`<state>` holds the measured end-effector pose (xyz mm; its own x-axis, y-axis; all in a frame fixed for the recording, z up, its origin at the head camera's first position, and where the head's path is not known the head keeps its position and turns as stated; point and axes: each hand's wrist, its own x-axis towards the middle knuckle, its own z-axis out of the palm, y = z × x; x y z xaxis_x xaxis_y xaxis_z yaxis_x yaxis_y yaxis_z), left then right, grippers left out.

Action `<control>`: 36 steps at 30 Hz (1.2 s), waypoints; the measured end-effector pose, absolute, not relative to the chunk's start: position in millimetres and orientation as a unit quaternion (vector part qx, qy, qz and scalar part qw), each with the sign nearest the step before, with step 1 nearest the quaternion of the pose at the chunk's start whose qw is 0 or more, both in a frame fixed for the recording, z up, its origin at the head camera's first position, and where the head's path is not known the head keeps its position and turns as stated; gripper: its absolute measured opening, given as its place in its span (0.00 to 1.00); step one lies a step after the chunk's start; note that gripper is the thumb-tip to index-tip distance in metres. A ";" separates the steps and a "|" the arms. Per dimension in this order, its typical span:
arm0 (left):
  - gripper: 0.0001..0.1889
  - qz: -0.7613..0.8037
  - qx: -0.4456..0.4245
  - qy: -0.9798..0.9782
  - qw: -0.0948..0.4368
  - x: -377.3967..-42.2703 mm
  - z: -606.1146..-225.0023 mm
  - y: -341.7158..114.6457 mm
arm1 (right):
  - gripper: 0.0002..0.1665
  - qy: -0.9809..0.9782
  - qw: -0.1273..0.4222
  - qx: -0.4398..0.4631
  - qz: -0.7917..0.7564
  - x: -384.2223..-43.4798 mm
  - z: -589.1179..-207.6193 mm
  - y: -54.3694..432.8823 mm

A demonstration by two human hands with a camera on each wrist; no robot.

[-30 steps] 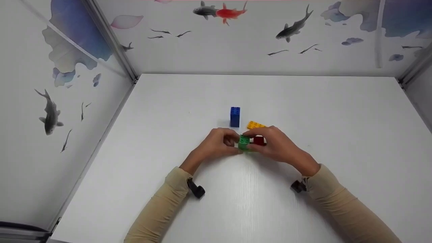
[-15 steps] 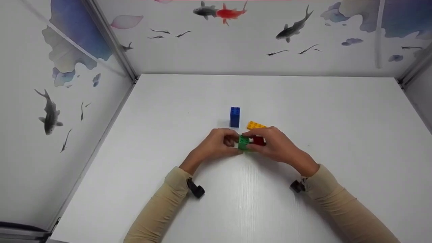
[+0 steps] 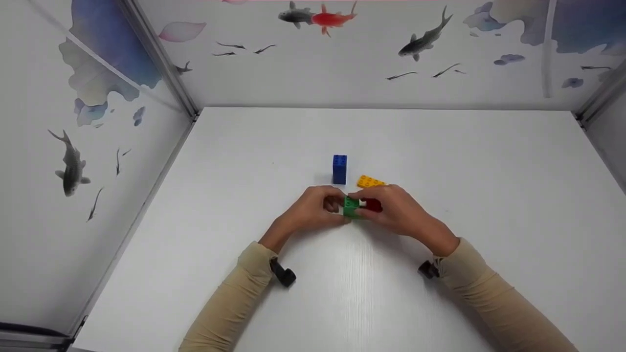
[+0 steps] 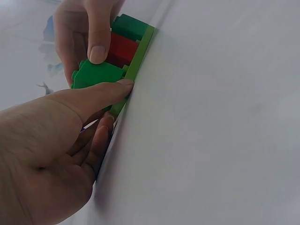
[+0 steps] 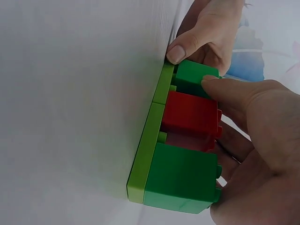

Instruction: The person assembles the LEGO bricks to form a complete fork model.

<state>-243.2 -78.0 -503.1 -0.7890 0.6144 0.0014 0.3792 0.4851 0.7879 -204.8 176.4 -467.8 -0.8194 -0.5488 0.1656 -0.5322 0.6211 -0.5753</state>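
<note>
Between my hands lies a row of toy building bricks on light green plates (image 5: 146,150), set end to end. A green brick (image 5: 180,173) stands at the right end and a red brick (image 5: 190,112) in the middle. At the left end my right hand (image 3: 398,212) pinches another green brick (image 3: 351,206) between thumb and fingers. My left hand (image 3: 313,210) grips the plate's left end, its thumb (image 4: 115,91) along the near edge. Whether that left brick sits fully down on the studs, I cannot tell. In the head view, the right hand hides the right-end brick.
Behind the hands, a tall blue block (image 3: 340,169) stands upright. A flat yellow plate (image 3: 370,181) lies to its right, partly covered by the right hand. The white table (image 3: 274,137) is bounded by printed panels at the back and left.
My right hand has shifted very slightly left, with the green brick still pinched. The left hand holds nearly the same place; the blue block and yellow plate stay put.
</note>
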 end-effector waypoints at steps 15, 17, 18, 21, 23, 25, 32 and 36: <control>0.18 0.410 0.300 0.851 0.134 -243.6 -503.0 -78.6 | 0.23 0.903 0.006 -0.298 -0.309 -203.7 -467.5 176.2; 0.18 0.413 0.298 0.850 0.134 -243.2 -503.0 -78.5 | 0.23 0.902 0.005 -0.299 -0.312 -204.1 -467.3 176.2; 0.17 0.415 0.298 0.849 0.135 -243.1 -503.1 -78.7 | 0.23 0.901 0.005 -0.300 -0.315 -204.4 -467.4 176.3; 0.16 0.417 0.300 0.847 0.136 -242.7 -503.8 -78.6 | 0.23 0.898 0.009 -0.301 -0.320 -204.8 -468.3 176.9; 0.16 0.418 0.301 0.846 0.137 -242.7 -504.0 -78.5 | 0.24 0.898 0.012 -0.300 -0.321 -205.0 -468.3 177.2; 0.15 0.420 0.302 0.845 0.138 -242.4 -503.7 -78.4 | 0.24 0.899 0.013 -0.299 -0.320 -204.9 -467.7 176.9; 0.15 0.428 0.303 0.840 0.139 -242.0 -502.6 -79.0 | 0.23 0.904 0.006 -0.296 -0.309 -203.5 -466.3 174.3; 0.14 0.425 0.303 0.842 0.139 -242.3 -503.5 -79.1 | 0.23 0.905 0.005 -0.292 -0.308 -202.7 -467.5 173.9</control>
<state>-242.3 -79.1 -503.5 -0.7781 0.6277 0.0232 0.3917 0.4559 0.7992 -202.7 173.9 -467.5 -0.8297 -0.5313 0.1710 -0.5253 0.6398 -0.5609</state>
